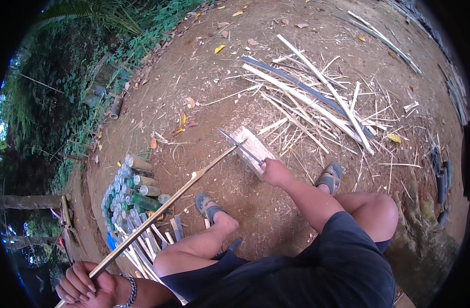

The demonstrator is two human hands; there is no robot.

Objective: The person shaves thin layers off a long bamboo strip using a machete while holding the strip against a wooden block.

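Note:
At the lower left my left hand (86, 285) is wrapped round the near part of a long bamboo strip (168, 203). The strip slants up and away to a pale wooden block (256, 143) on the ground in front of me. My right hand (276, 173) is closed on the handle of a long knife (243, 148). Its dark blade lies across the block, pointing to the far left. The strip's far end reaches the blade over the block; whether they touch I cannot tell. The knife's handle is mostly hidden in my fist.
My sandalled feet (209, 207) stand either side of the block. Many plastic bottles (123, 192) and cut strips (142, 251) lie to the left. A heap of split bamboo (307, 105) covers the ground ahead right. A stump-like mass (420, 231) rises at right; plants (70, 77) border the left.

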